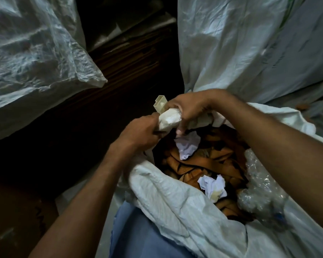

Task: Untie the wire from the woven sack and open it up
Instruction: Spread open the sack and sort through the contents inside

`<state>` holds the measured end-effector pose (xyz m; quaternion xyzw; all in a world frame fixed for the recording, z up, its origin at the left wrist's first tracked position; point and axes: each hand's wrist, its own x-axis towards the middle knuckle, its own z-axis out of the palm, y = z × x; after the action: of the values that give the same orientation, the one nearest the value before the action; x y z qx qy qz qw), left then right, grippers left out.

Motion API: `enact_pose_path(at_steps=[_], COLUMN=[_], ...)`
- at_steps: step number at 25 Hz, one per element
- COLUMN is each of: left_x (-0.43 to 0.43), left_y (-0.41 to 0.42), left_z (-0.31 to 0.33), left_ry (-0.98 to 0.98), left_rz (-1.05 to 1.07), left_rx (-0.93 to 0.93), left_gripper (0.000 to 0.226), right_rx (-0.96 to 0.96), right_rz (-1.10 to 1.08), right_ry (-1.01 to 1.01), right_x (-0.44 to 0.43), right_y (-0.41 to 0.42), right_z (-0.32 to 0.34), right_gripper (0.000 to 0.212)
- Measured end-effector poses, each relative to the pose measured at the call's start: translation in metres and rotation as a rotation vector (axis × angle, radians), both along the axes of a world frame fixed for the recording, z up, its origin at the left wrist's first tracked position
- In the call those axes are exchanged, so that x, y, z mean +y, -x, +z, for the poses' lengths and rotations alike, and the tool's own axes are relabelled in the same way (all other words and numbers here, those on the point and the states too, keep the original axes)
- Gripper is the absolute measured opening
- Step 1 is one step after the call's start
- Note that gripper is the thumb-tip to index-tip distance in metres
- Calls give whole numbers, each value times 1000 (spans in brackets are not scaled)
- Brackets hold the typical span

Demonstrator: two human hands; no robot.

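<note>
A white woven sack (175, 198) stands open below me, its mouth spread wide. Inside lie brown cardboard scraps (211, 164), crumpled white paper (187, 146) and a wad of clear plastic (259, 185). At the far rim a bunched fold of the sack's edge (169, 120) is gripped by both hands. My left hand (138, 133) holds it from the left, my right hand (190, 108) from above and right. A cream plastic channel piece (159, 105) sticks up behind the fold, beside my right fingers. No wire shows.
Another large white woven sack (231, 43) stands behind on the right. A clear plastic bag (30, 53) bulges at upper left. Dark stacked cardboard (134, 58) fills the gap between them. Blue cloth (138, 233) lies at my near side.
</note>
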<state>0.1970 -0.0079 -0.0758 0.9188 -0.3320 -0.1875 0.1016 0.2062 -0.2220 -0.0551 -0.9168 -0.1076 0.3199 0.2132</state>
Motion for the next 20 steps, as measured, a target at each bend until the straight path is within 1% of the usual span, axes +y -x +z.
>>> enact_pose_path(at_steps=[2, 3, 4, 5, 6, 7, 8, 9, 11, 12, 13, 14, 15, 17, 18, 19, 20], left_x=[6, 9, 14, 19, 22, 22, 18, 10, -15, -29, -41, -48, -50, -43, -40, -39, -40], left_y=[-7, -12, -18, -22, -24, -26, -26, -24, -18, -11, -9, -13, -19, -33, -38, -42, -45], left_z=[-3, -7, -10, -9, -8, -7, -4, 0, 3, 4, 2, -4, -9, -22, -27, -29, -29], left_ry=[80, 103, 132, 181, 237, 261, 223, 138, -41, -53, -25, 15, 32, 23, 50, 99, 141], left_rz=[20, 30, 56, 96, 125, 136, 120, 78, -23, -64, -70, -48, -14, 27, 41, 51, 70], left_rx=[45, 109, 203, 324, 428, 487, 484, 406, 29, -146, -250, -283, -280, -252, -226, -175, -95], left_gripper=[40, 38, 39, 45, 54, 64, 71, 77, 85, 81, 70, 56, 45, 35, 37, 44, 51], right_rx=[-233, -357, -477, -576, -638, -652, -623, -546, -307, -192, -136, -151, -237, -544, -675, -763, -804], right_rz=[-45, -79, -91, -85, -78, -85, -97, -99, -95, -105, -116, -145, -194, -335, -397, -414, -402], right_ry=[144, 253, 347, 403, 416, 390, 319, 217, 23, -37, -60, -37, 18, 208, 316, 422, 505], right_x=[-9, -13, -13, -14, -16, -21, -27, -33, -45, -49, -49, -47, -43, -34, -33, -34, -37], right_y=[27, 45, 63, 74, 76, 66, 52, 36, 6, -5, -10, -11, -7, 24, 48, 73, 92], right_z=[-3, -9, -16, -23, -26, -23, -14, -5, 9, 9, 7, 2, -4, -18, -26, -33, -39], right_gripper=[100, 105, 101, 91, 76, 60, 45, 35, 19, 16, 16, 22, 34, 60, 68, 72, 72])
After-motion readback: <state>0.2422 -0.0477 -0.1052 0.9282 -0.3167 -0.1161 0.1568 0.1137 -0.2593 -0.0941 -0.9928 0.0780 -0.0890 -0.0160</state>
